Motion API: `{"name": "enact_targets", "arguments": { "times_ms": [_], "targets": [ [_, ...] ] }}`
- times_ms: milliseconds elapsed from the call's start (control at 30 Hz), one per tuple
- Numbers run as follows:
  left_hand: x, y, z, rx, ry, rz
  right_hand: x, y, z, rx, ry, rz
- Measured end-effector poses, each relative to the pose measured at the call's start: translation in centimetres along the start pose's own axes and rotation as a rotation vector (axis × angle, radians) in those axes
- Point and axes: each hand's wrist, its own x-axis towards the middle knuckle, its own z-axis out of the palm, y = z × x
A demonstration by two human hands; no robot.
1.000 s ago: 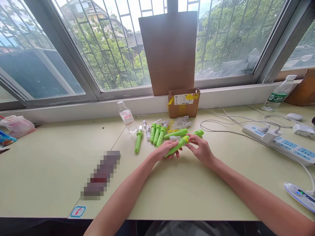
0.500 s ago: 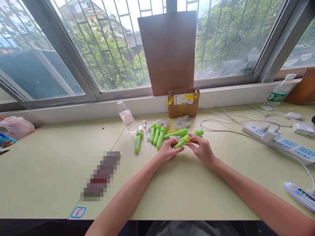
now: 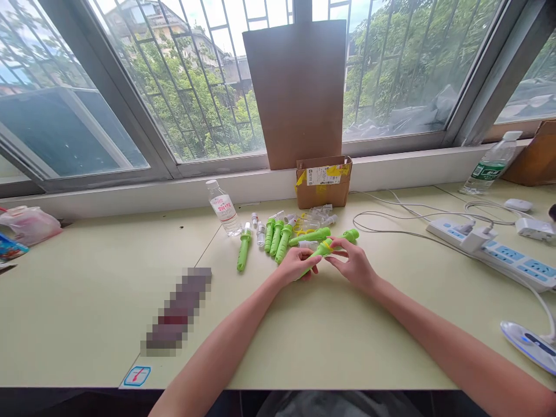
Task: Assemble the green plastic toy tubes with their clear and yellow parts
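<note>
My left hand [image 3: 296, 266] is closed around the body of a green plastic tube [image 3: 313, 259], which slants up to the right. A yellow ring [image 3: 327, 244] circles the tube's upper end, and the fingertips of my right hand [image 3: 354, 263] pinch there. Part of the tube is hidden behind my left fingers. Just beyond lie several more green tubes [image 3: 284, 243], one [image 3: 244, 250] apart on the left with a clear top. Another green piece [image 3: 350, 235] shows past my right fingers. Clear plastic parts [image 3: 319, 217] and small yellow pieces are heaped behind.
A small cardboard box [image 3: 324, 188] stands against the sill, a tall cardboard sheet [image 3: 299, 92] behind it. One water bottle [image 3: 225, 208] is left of the tubes, another [image 3: 490, 163] far right. A power strip [image 3: 499, 255] with cables occupies the right. A blurred dark object [image 3: 178, 310] lies left.
The held tube has shifted slightly down and left, and more of its body shows below my left hand. My right fingers remain at the ringed end.
</note>
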Motion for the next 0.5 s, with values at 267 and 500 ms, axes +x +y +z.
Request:
{"name": "enact_targets", "arguments": {
  "times_ms": [267, 500],
  "targets": [
    [0.22, 0.06, -0.23, 0.004, -0.078, -0.026, -0.01, 0.59, 0.02, -0.034, 0.045, 0.003],
    [-0.04, 0.52, -0.34, 0.041, -0.007, -0.046, -0.04, 0.28, 0.03, -0.027, 0.031, -0.020]
  ]
}}
